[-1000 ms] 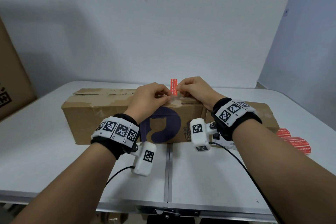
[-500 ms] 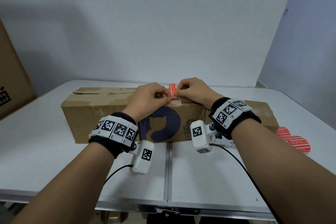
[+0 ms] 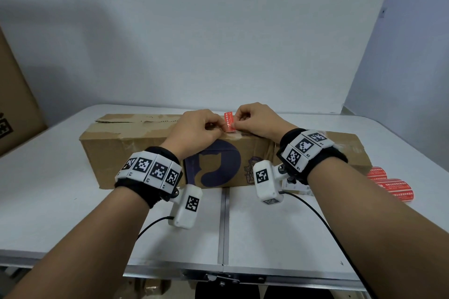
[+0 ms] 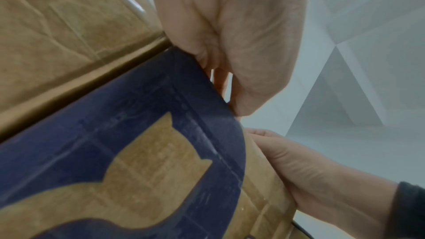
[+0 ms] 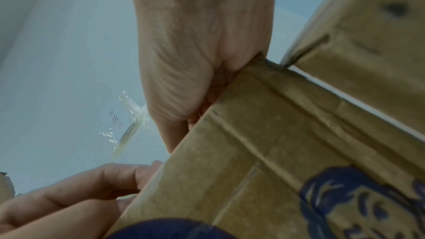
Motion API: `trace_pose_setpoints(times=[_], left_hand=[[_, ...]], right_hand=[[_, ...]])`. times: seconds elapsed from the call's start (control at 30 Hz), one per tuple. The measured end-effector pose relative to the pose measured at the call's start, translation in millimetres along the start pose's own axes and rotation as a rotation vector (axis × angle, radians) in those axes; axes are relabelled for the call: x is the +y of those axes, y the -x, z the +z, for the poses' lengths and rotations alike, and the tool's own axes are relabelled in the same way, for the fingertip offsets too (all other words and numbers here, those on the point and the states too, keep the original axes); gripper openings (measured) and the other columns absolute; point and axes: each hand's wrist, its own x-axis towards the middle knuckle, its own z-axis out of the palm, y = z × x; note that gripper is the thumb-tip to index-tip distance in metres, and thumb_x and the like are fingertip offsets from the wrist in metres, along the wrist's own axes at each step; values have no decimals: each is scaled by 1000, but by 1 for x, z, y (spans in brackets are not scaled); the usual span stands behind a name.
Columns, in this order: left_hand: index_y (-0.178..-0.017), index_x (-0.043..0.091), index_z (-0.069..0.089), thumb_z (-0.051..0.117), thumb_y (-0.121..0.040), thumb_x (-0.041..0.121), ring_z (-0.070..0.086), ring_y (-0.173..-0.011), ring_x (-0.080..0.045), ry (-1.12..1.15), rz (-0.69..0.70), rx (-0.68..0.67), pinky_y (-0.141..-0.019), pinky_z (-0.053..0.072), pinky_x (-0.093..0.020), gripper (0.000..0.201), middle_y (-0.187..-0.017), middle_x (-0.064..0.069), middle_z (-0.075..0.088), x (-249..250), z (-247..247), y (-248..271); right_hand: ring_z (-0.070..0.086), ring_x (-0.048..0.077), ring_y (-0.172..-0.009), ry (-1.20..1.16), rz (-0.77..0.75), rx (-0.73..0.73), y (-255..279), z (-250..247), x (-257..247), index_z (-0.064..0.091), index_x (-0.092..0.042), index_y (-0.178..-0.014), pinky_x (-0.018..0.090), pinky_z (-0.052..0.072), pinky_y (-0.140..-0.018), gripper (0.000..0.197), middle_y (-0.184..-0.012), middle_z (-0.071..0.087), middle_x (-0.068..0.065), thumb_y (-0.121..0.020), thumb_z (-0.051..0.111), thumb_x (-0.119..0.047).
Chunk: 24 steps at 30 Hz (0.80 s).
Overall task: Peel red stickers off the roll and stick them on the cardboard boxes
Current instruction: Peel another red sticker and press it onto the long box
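A long cardboard box point(image 3: 136, 153) with a dark blue cat logo point(image 3: 213, 165) lies across the white table. Over its top front edge, a small red sticker point(image 3: 229, 122) stands between both hands. My left hand point(image 3: 194, 133) pinches its left side and my right hand point(image 3: 255, 121) pinches its right side. The sticker's lower end reaches the box top; whether it touches I cannot tell. The wrist views show only the heel of each hand point(image 4: 230, 43) point(image 5: 202, 52) against the box face, and the sticker is hidden there. Red sticker rolls point(image 3: 391, 185) lie at the right, beside the box.
A larger cardboard box point(image 3: 14, 109) stands at the far left edge of the table point(image 3: 48, 201). A seam point(image 3: 224, 221) runs down the table's middle. White walls close off the back and right. Cables hang from both wrist cameras toward the front edge.
Both hands have lowered the sticker from above the box down to its top edge. The box and rolls have not moved.
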Motion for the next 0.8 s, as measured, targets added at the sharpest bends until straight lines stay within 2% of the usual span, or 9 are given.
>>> trace_pose_setpoints(times=[0.2, 0.3, 0.4, 0.47, 0.53, 0.7, 0.8], left_hand=[[-87, 30, 75, 58, -80, 16, 61, -92, -13, 8, -15, -7, -88, 49, -37, 23, -94, 6, 70, 4, -2, 2], [-86, 29, 75, 59, -80, 16, 61, -91, -13, 23, -17, -5, -87, 49, -37, 22, -94, 6, 70, 4, -2, 3], [-86, 29, 75, 59, -81, 17, 61, -92, -14, 29, -19, -9, -86, 49, -35, 21, -95, 6, 70, 4, -1, 3], [-87, 29, 75, 60, -81, 17, 61, -93, -14, 30, -16, -10, -86, 49, -31, 21, -96, 6, 70, 4, -1, 3], [-88, 28, 75, 60, -82, 16, 61, -93, -13, 34, -16, -8, -86, 48, -30, 20, -97, 5, 70, 4, -1, 3], [-87, 28, 75, 59, -82, 16, 62, -92, -13, 43, -10, -7, -87, 50, -33, 20, -97, 5, 70, 5, -2, 3], [-88, 27, 73, 57, -83, 14, 60, -91, -12, 18, -3, -10, -80, 47, -23, 22, -96, 6, 69, 4, -2, 3]], right_hand=[[55, 7, -71, 41, 2, -2, 0, 2, 2, 68, -11, -91, 18, 41, -66, 15, -76, 60, -9, -81, 69, -21], [57, 12, -81, 75, 10, 28, -1, 1, 3, 60, -11, -105, 20, 42, -67, 31, -93, 59, -3, -79, 71, -24], [58, 21, -99, 98, 30, 42, -5, 2, 5, 53, -15, -106, 25, 42, -78, 37, -111, 52, 3, -78, 72, -29], [52, 23, -111, 144, 49, 43, -7, 3, 8, 53, -20, -104, 28, 41, -87, 34, -113, 46, 2, -79, 71, -34], [47, 24, -118, 181, 84, 47, -10, 5, 9, 57, -18, -107, 31, 40, -92, 37, -118, 49, 5, -80, 70, -39], [51, 26, -115, 225, 120, 59, -13, 5, 2, 60, -10, -112, 35, 41, -100, 44, -119, 61, 8, -82, 68, -42], [54, 26, -110, 220, 127, 90, -16, 7, 0, 61, -7, -106, 36, 41, -99, 41, -112, 64, 8, -82, 68, -40]])
